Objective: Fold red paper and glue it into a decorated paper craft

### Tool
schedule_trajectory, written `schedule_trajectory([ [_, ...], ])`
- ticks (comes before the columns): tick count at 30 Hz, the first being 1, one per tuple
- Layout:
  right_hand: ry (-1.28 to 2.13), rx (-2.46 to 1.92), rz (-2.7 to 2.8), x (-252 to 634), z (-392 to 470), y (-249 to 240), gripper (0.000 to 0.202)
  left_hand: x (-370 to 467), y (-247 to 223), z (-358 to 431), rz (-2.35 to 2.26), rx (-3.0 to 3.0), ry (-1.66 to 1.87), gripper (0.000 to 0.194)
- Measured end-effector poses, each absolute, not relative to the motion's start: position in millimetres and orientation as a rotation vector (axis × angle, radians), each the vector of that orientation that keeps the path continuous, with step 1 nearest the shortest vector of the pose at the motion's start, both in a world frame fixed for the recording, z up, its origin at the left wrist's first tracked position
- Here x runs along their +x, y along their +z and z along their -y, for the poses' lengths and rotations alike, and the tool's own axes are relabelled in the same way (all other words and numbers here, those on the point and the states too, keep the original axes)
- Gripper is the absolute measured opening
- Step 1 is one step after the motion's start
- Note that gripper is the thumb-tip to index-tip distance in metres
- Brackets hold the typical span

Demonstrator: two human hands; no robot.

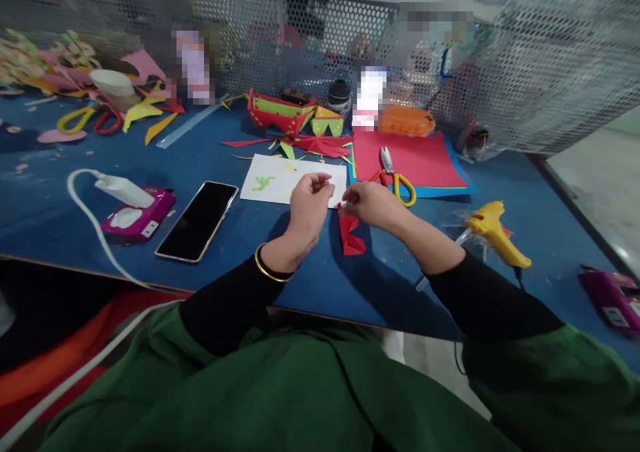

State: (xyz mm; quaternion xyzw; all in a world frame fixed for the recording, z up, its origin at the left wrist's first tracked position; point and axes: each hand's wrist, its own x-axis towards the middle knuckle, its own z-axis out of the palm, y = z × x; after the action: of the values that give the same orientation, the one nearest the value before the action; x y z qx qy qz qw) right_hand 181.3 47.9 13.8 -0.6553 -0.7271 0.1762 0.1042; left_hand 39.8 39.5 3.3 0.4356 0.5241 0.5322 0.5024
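My left hand [311, 205], with a gold bangle at the wrist, is over the right part of a white card [270, 180] bearing small green and yellow bits. Its fingers are curled in and the thumb meets them; anything pinched there is too small to make out. Close by on the right, my right hand [373, 204] has its fingers bent together at the card's right edge. Just under those fingertips lies a folded red paper piece [353, 242] on the blue table [295, 285]; whether they grip it I cannot tell.
Yellow-handled scissors [403, 187] lie on red sheets [425, 155]. A yellow glue gun [493, 232] is at right. Left are a phone [197, 222] and a purple power socket [145, 222] with a white cable. Behind stand red-green paper masks [280, 115] and paper scraps [320, 145].
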Motion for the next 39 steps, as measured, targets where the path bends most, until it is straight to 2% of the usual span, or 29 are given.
schedule_trajectory([
  [8, 0.61, -2.027, 2.085, 178, -51, -7, 0.012, 41, -10, -36, -1.185, 1.131, 1.245, 0.01],
  [13, 0.593, -2.088, 2.02, 175, -49, -6, 0.023, 41, -14, -39, -1.176, 1.15, 1.248, 0.011],
  [25, 0.739, -2.054, 1.855, 185, -50, -13, 0.018, 42, -21, -43, -1.221, 1.226, 1.158, 0.01],
  [29, 0.788, -1.986, 1.741, 186, -47, -18, 0.032, 42, -21, -42, -1.208, 1.255, 1.102, 0.008],
  [35, 1.011, -1.782, 1.587, 190, -44, -11, 0.008, 39, -20, -42, -1.203, 1.299, 1.092, 0.007],
  [37, 1.055, -1.709, 1.486, 195, -39, -3, 0.006, 38, -19, -43, -1.211, 1.303, 1.147, 0.006],
  [39, 1.052, -1.639, 1.372, 202, -32, 5, 0.008, 38, -18, -44, -1.234, 1.279, 1.264, 0.013],
])
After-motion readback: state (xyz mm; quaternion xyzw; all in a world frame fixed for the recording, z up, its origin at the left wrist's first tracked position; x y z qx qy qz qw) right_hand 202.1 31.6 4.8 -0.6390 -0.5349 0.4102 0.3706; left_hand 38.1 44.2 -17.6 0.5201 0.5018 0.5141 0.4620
